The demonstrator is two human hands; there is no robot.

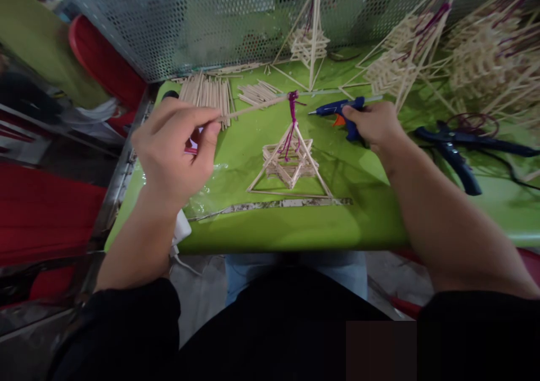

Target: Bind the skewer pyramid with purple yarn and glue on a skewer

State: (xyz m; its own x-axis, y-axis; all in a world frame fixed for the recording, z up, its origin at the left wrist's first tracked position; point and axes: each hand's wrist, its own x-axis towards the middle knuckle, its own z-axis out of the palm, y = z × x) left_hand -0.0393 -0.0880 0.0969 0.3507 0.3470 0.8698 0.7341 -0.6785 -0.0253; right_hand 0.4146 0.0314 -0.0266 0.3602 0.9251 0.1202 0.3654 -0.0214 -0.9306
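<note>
My left hand (175, 144) pinches one end of a thin wooden stick (253, 106) between thumb and fingertips. The stick's far end reaches a knot of purple thread (292, 102). Below it, on the green table, stands a small pyramid frame (312, 161) of sticks, with stacked sticks inside and purple strands hanging at its tip. Whether the stick touches the frame is unclear. My right hand (377, 123) is closed around a blue glue gun (333, 108) with an orange trigger. Its nozzle points left, close to the purple thread but apart from it.
Loose sticks (206, 95) lie in piles at the back left. Finished-looking stick frames (310, 46) crowd the back and right. Dark-handled pliers (453, 144) lie right of my right arm. A perforated metal panel (211, 21) borders the back; a speckled strip (287, 203) lies near the front edge.
</note>
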